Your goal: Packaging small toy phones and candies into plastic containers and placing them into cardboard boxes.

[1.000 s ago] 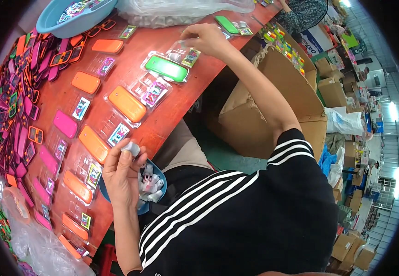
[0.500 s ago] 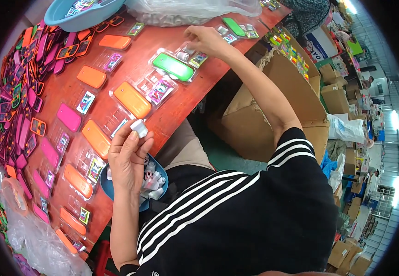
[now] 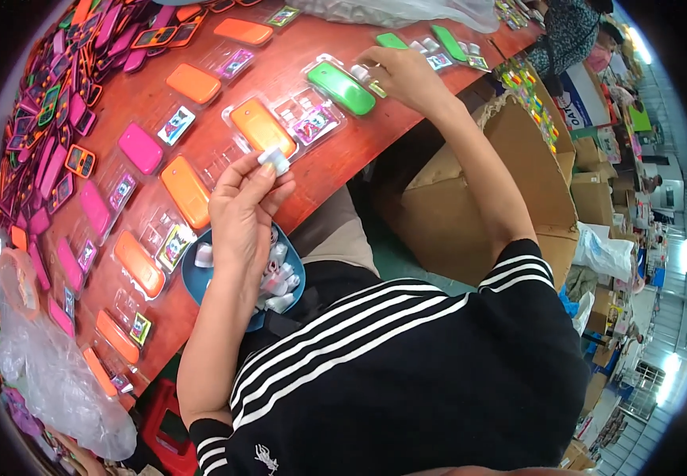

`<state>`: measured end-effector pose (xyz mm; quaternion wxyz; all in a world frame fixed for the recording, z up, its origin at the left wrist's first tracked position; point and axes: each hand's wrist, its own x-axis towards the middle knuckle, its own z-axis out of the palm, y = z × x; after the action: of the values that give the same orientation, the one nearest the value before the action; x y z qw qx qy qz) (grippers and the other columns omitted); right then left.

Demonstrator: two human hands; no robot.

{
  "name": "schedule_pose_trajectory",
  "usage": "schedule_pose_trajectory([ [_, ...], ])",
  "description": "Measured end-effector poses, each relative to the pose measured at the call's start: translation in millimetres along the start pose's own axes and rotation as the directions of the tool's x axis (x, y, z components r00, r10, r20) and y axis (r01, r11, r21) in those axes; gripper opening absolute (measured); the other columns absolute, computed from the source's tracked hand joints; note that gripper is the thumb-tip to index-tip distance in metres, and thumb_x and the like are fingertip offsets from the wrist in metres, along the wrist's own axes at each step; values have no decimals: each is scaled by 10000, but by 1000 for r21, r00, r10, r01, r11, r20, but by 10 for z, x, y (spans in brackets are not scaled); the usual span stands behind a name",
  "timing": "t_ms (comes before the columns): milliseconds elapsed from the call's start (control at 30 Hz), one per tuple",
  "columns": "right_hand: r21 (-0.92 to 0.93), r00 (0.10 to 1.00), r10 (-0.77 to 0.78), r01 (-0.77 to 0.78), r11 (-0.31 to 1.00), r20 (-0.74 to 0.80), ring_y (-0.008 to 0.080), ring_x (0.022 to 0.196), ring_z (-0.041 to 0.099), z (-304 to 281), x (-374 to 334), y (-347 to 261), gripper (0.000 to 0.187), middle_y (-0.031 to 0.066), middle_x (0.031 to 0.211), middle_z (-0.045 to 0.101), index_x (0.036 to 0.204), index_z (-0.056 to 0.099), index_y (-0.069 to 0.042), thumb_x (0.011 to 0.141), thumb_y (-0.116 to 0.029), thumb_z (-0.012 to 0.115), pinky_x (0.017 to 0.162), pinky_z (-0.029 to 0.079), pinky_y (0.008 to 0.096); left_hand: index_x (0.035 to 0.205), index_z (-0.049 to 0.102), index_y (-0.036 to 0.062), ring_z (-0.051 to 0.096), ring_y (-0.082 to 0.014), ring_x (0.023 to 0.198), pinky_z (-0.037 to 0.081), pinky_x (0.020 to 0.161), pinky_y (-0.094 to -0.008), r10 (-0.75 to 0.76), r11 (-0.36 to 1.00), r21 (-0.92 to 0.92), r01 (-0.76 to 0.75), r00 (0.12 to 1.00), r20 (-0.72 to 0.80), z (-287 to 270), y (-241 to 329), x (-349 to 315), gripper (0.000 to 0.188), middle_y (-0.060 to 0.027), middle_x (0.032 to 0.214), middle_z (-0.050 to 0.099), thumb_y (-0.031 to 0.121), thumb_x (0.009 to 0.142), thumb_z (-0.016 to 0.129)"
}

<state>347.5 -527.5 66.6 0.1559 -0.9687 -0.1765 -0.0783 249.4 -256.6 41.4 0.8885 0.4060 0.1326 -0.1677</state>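
Observation:
Pinched upright between the thumb and fingers of my left hand (image 3: 242,213) is a small white plastic piece (image 3: 277,163). Below that hand, a blue bowl (image 3: 198,279) holds several similar white pieces, partly covered by my forearm. My right hand (image 3: 413,78) reaches to the far side of the table, fingers bent down beside a green toy phone (image 3: 343,87) in a clear plastic tray. A white piece (image 3: 360,72) lies by its fingertips; what they grip is hidden. An orange toy phone (image 3: 261,124) in another clear tray lies just beyond my left hand.
Rows of clear trays with orange and pink phones (image 3: 140,147) cover the red table (image 3: 343,170). Loose phone parts (image 3: 50,107) are heaped at the left. Plastic bags lie at the far edge and lower left. A large cardboard box (image 3: 470,198) stands at the right.
The view has shifted, so the table things appear lower left or farther right. My left hand still holds the white piece; my right hand stays near the green phone's tray, fingers now lower.

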Motion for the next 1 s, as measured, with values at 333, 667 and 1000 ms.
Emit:
schedule_pose_trajectory([
  [333,842,937,-81,-264,470,339,58,659,569,-14,-163,-1029,173,12,771,611,954,615,-6,824,-118,646,581,456,198,1111,516,-42,646,-185,820,557,632,-253,54,976,210,-64,997,52,137,119,-124,300,-138,971,617,73,851,611],
  [667,505,981,129,-184,843,144,101,717,603,527,143,-645,153,62,780,652,891,640,15,786,-95,630,652,475,242,982,645,8,580,-89,678,418,549,-215,658,154,958,-241,748,82,-611,550,-752,174,-59,786,635,124,856,619],
  [1000,-155,943,-295,272,950,-152,267,836,596,547,65,-824,130,85,899,598,844,665,-75,776,-161,596,676,490,359,920,638,-17,481,-74,513,390,477,-244,457,397,912,104,839,-295,-1056,337,-1195,250,-37,593,542,226,879,593],
])
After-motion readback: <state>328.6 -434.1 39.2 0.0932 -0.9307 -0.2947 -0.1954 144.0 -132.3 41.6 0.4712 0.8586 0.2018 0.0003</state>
